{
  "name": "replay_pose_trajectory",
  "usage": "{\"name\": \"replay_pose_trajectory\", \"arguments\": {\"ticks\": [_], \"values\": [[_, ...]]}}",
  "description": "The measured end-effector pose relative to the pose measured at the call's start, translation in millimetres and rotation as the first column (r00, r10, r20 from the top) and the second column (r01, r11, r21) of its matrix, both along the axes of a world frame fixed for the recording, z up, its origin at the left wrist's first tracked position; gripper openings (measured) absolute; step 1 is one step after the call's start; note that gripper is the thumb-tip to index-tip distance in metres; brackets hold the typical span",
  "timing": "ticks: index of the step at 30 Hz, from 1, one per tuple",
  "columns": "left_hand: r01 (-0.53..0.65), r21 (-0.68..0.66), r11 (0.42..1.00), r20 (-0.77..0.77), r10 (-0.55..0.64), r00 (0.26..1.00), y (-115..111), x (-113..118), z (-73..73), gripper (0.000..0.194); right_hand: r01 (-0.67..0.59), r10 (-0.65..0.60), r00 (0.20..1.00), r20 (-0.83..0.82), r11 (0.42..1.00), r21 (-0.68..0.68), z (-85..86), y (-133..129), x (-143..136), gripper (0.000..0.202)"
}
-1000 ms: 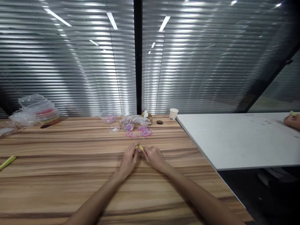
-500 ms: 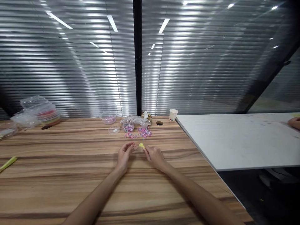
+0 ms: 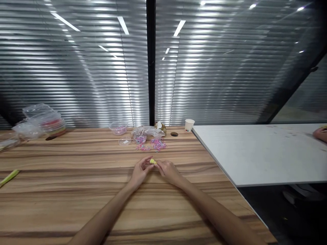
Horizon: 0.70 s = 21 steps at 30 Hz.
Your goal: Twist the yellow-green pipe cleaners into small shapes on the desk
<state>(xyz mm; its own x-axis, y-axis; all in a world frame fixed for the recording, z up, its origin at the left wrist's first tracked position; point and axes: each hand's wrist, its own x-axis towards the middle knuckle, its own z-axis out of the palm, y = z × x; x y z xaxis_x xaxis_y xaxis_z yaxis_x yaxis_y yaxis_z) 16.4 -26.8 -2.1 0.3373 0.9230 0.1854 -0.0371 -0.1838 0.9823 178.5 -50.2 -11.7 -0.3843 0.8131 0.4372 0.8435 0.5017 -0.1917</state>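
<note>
Between the fingertips of both hands is a small pale-yellow lump (image 3: 152,161), too small to name more exactly. My right hand (image 3: 167,170) pinches its lower right end between thumb and fingers. From the other side my left hand (image 3: 140,172) closes on it, the index finger behind and the thumb in front. Just beyond the hands, loose pink, purple and blue small bands or beads (image 3: 158,144) lie in a heap beside a clear plastic bag (image 3: 146,132).
At the back stand a clear round tub (image 3: 118,128), its lid (image 3: 125,141), a gold wrapper (image 3: 160,127) and a paper cup (image 3: 189,125). Stacked plastic containers (image 3: 52,123) and a yellow-green strip (image 3: 9,177) are on the left. Another person's hand (image 3: 321,133) rests on the white table (image 3: 276,156).
My left hand has moved right and its fingers have come together with the yellow lump. The lump has shifted slightly left and down; my right hand keeps its pinch.
</note>
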Motion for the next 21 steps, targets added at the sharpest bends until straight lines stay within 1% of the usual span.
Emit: {"name": "replay_pose_trajectory", "arguments": {"ticks": [4,13,17,21], "values": [[0.005,0.035,0.999,-0.033,-0.004,0.999,0,-1,-0.9,0.044,-0.037,0.037,0.999,0.008,0.999,-0.005,0.7,-1,1,0.027],[-0.032,0.086,0.996,-0.119,0.042,0.992,4,-2,-7.9,0.032,-0.045,0.044,0.997,-0.058,0.999,-0.022,-2.0,2,1,0.029],[-0.039,0.079,0.996,-0.101,0.047,0.994,7,-2,-13.9,0.031,-0.049,0.046,0.995,-0.093,0.998,-0.031,0.6,1,0,0.030],[-0.060,0.053,0.997,-0.062,0.063,0.996,10,-2,-16.0,0.034,-0.062,0.056,0.988,-0.144,0.997,-0.038,4.1,-1,-1,0.031]]}}
